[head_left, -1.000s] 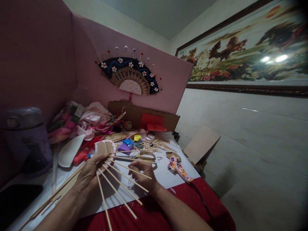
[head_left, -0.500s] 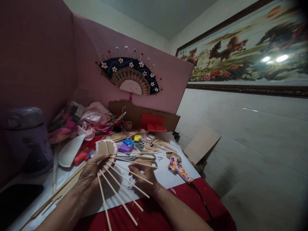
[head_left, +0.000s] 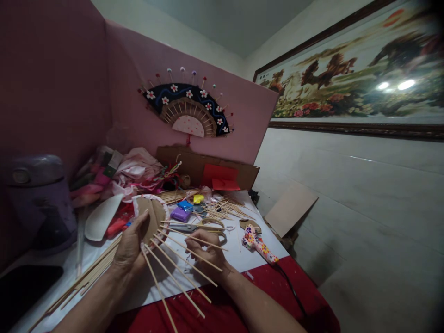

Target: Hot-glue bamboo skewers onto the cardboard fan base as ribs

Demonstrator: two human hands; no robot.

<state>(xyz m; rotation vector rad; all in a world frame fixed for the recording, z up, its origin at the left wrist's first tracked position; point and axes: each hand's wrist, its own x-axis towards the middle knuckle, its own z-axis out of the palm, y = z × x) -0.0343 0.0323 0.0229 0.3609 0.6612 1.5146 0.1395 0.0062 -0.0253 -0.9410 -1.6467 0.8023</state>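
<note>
My left hand (head_left: 131,245) grips a cardboard half-disc (head_left: 156,216) with a white and pink edging, its thumb lying on the brown face. Several thin wooden sticks (head_left: 189,277) fan out from the rim of the half-disc toward the lower right. Behind the outer sticks is my right hand (head_left: 205,252), its fingers curled together; whatever they may hold is too small or hidden to make out. Scissors (head_left: 194,226) with gold handles lie on the white sheet just beyond the sticks.
A floral glue gun (head_left: 258,243) with a cord lies at the right. Blue clay (head_left: 185,205), purple clay (head_left: 180,214) and loose sticks (head_left: 225,208) are behind. A purple bottle (head_left: 40,203) stands left. A decorated fan (head_left: 189,108) hangs on the pink board.
The half-disc has turned slightly and shows more of its face. My left fingers have shifted on it, and the stick ends have swung a little to the right.
</note>
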